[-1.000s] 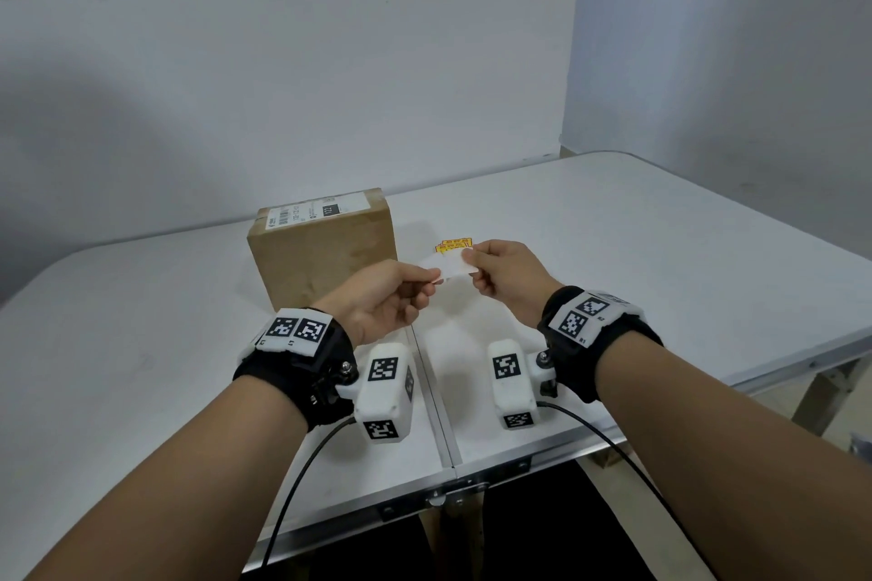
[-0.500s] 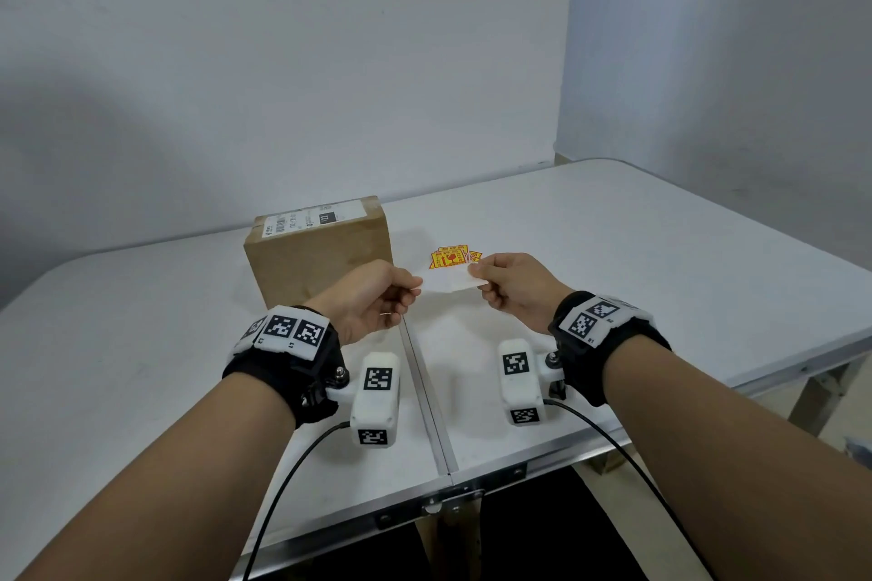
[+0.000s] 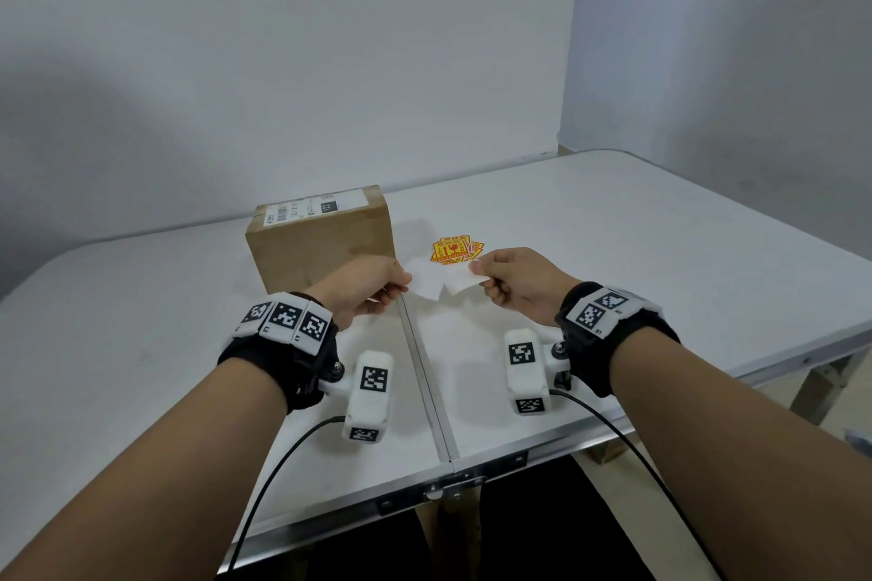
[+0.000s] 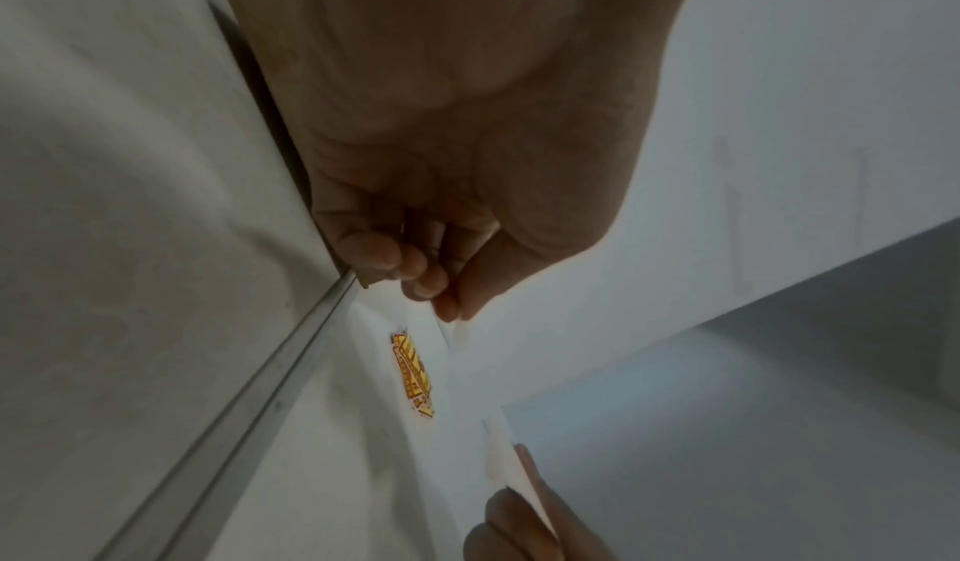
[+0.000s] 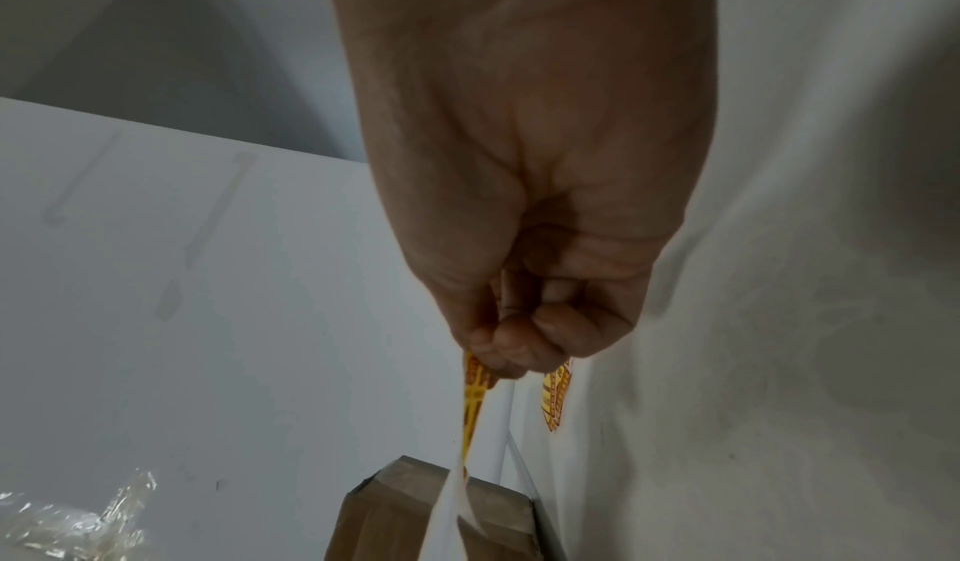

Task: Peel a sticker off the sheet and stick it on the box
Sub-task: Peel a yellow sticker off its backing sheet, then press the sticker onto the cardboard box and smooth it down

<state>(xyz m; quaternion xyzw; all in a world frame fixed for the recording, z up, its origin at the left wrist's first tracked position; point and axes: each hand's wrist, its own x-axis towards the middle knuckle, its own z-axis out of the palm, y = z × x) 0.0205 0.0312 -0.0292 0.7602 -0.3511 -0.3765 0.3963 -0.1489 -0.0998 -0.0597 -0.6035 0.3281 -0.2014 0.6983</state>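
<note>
A brown cardboard box [image 3: 321, 245] with a white label stands on the white table [image 3: 613, 259], just behind my left hand. My left hand [image 3: 403, 285] pinches the white backing sheet [image 3: 424, 285] by its left edge. My right hand [image 3: 474, 271] pinches a sticker [image 3: 465, 283] that is partly peeled away from the sheet. The sticker's yellow printed face [image 5: 474, 397] shows under my right hand's fingertips [image 5: 499, 358]. The sheet and sticker still meet at the middle. In the left wrist view my left hand [image 4: 442, 303] holds the sheet's corner [image 4: 467, 364].
A small pile of yellow and red stickers [image 3: 455, 249] lies on the table just beyond my hands. A metal seam [image 3: 424, 373] runs down the table's middle. Crumpled clear plastic [image 5: 78, 529] lies on the table. Walls close off the back and right.
My hands have drawn apart sideways, and the sticker has come away from the backing sheet across most of its width. The pile on the table is now in plain view.
</note>
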